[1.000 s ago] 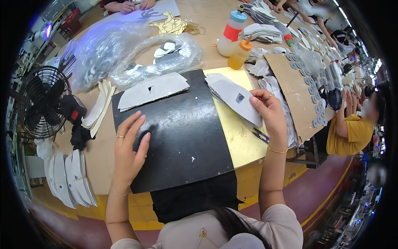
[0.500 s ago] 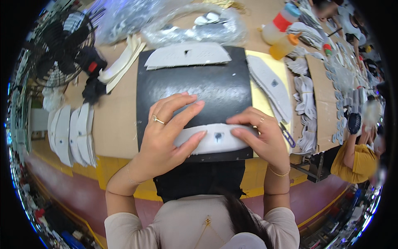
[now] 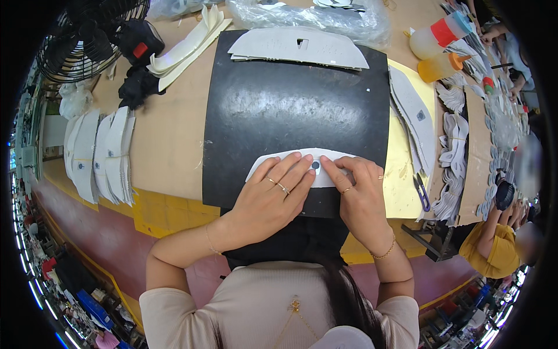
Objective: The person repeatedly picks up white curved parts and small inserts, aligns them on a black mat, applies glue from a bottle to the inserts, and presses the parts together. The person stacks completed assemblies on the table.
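A curved white piece (image 3: 324, 179), like a flat fabric or foam panel with a small dark patch, lies at the near edge of a black mat (image 3: 290, 110). My left hand (image 3: 273, 192) rests on its left half, fingers stretched out, tips just left of the patch. My right hand (image 3: 361, 195) presses on its right half, the index fingertip just right of the patch and the other fingers slightly bent. My hands partly cover the piece. At the mat's far edge lies a stack of similar white pieces (image 3: 296, 49) with a small dark-edged notch.
Right of the mat, a curved piece stack (image 3: 415, 113) and thread snips (image 3: 422, 193) lie on yellow sheet (image 3: 401, 203). Beyond stand glue bottles (image 3: 439, 67) and bundled strips (image 3: 454, 136). Left are bundled pieces (image 3: 110, 157), cream strips (image 3: 195, 46) and a black fan (image 3: 90, 38).
My left fingers have come down flat onto the piece, and my right fingers have shifted toward its dark patch. The piece now lies flatter on the mat. The view has shifted too.
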Action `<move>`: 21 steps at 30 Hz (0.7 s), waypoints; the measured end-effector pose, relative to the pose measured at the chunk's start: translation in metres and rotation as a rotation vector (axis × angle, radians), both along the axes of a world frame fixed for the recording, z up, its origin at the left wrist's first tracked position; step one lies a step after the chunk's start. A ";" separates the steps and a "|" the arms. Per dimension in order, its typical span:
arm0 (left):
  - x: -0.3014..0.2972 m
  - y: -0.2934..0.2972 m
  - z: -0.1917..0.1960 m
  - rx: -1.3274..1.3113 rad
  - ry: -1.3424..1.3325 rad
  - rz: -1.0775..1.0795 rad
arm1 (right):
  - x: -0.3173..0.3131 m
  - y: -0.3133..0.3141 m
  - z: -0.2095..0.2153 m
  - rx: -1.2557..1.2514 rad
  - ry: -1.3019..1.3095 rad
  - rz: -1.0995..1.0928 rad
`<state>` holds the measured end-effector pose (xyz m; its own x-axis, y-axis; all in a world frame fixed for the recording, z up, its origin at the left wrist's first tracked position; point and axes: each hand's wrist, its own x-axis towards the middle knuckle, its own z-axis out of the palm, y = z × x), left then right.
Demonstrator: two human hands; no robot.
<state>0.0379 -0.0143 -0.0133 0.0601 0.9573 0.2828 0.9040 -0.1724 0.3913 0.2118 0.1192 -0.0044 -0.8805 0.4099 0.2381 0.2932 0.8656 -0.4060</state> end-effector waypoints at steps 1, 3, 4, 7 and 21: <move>0.000 0.000 0.001 -0.016 0.006 -0.003 | 0.000 0.000 0.000 0.016 -0.015 0.001; 0.000 0.000 0.004 -0.021 0.072 -0.033 | 0.000 0.000 -0.001 0.049 -0.044 0.002; 0.000 0.001 0.006 -0.022 0.105 -0.050 | 0.000 -0.001 -0.001 0.068 -0.050 -0.004; 0.008 0.006 0.014 -0.013 0.258 -0.054 | -0.003 -0.005 0.001 0.125 -0.069 -0.007; -0.136 0.102 0.024 0.127 -0.108 0.411 | 0.005 0.007 0.005 -0.131 0.055 -0.206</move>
<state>-0.0980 0.0876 0.0103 -0.3550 0.8527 0.3832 0.8625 0.1406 0.4861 0.2164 0.1263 0.0010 -0.7623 0.6101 0.2160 0.4326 0.7286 -0.5311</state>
